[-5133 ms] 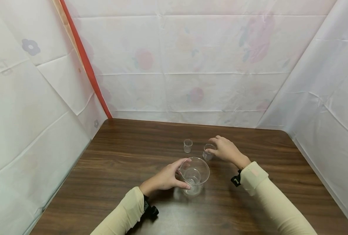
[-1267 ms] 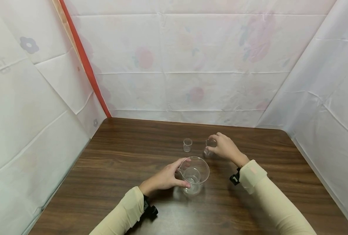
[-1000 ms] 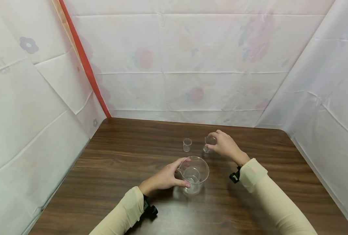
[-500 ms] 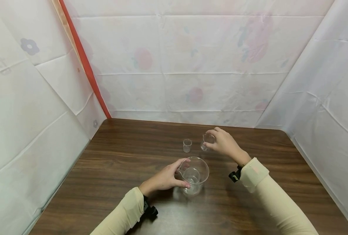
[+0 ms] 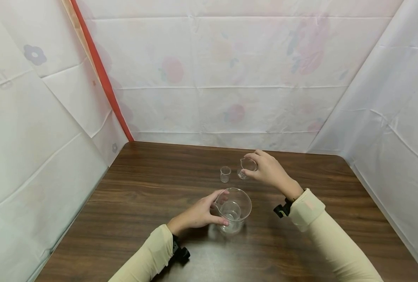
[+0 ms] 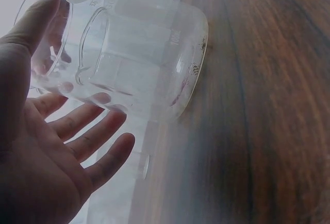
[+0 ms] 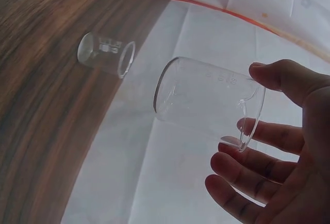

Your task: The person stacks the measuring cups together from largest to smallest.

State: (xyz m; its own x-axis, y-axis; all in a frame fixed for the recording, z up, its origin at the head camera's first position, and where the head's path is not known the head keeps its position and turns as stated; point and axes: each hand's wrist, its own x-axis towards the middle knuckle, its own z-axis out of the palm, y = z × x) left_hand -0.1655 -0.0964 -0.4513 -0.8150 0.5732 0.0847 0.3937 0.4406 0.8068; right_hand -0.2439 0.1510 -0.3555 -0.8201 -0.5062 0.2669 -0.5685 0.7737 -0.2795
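The left hand [image 5: 199, 212] wraps wide round the big beaker [image 5: 241, 207] while the right hand [image 5: 269, 170] pinches a smaller beaker [image 7: 203, 100] up top, apparently light, fragile glass best gripped lower.

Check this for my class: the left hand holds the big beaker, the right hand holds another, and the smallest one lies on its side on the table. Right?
Not quite: the smallest beaker stands upright on the table, as the head view shows. The rest is right.
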